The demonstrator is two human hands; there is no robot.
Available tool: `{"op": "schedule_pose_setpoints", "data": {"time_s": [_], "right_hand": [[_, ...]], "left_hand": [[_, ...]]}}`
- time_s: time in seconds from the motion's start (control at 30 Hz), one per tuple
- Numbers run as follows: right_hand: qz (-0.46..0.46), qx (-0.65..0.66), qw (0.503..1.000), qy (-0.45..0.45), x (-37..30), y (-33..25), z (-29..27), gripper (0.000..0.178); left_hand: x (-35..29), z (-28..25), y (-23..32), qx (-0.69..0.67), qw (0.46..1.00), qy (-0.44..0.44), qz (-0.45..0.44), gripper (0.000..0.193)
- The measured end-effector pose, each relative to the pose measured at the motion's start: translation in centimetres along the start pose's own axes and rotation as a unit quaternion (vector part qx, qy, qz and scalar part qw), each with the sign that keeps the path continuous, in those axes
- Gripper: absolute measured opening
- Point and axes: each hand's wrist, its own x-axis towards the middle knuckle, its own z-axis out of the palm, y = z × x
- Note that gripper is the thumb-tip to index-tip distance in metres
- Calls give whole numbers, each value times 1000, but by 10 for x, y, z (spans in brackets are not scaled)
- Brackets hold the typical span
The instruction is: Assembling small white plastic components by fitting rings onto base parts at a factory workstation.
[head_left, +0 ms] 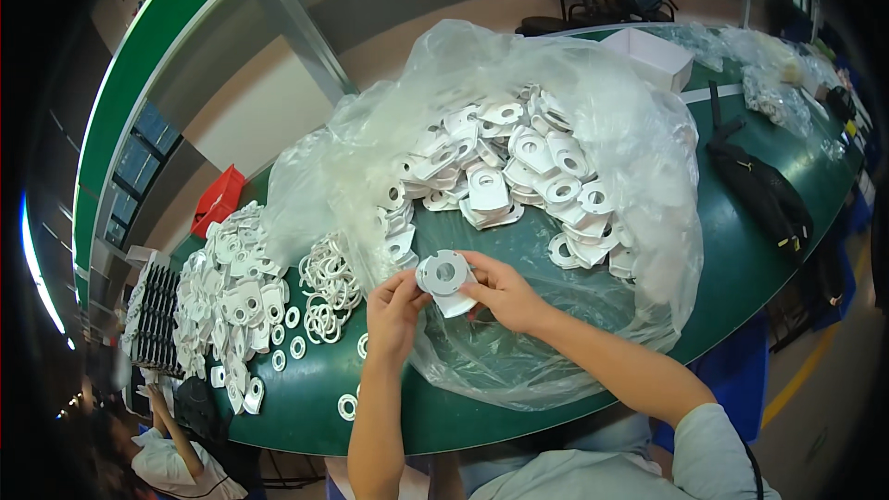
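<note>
- A white flanged plate (445, 288) is held up between the two hands, above the near part of a clear plastic bag.
- The left hand (394, 307) pinches the plate's left edge between thumb and fingertips.
- The right hand (503, 292) pinches its right side, thumb on the near face and fingers bent behind.
- The plate has a round, greyish upper part with a central hole and notched rim; a plain white tab reaches down toward the person.
- The clear plastic bag (639, 120) lies wide open around a heap of similar white plates (486, 190), piled in an arc beyond the hands, many overlapping and tilted.
- Just left of the bag sits a tangle of white rings (329, 285); several flat washers (297, 347) lie loose nearby.
- Farther left is a second pile of plates (245, 301), with a red bin (219, 201) behind; its contents cannot be made out.
- Past that pile stands a black-and-white slotted rack (156, 315), near a co-worker (176, 454).
- An open white box (653, 57) stands behind the bag, and a black pouch (759, 190) lies right, all on the green table (727, 292).
</note>
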Motion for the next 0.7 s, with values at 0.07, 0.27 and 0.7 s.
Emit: {"op": "schedule_pose_setpoints", "data": {"time_s": [0.07,0.27,0.7], "right_hand": [[3,3,1000,2,0,2,1,48],[101,226,968,38,-7,-10,12,42],[284,221,932,-31,-13,-5,26,41]], "left_hand": [[-1,0,-3,1,1000,-8,4,23],[-4,8,-12,-5,999,9,32,20],[-20,34,-17,202,971,50,116,10]]}}
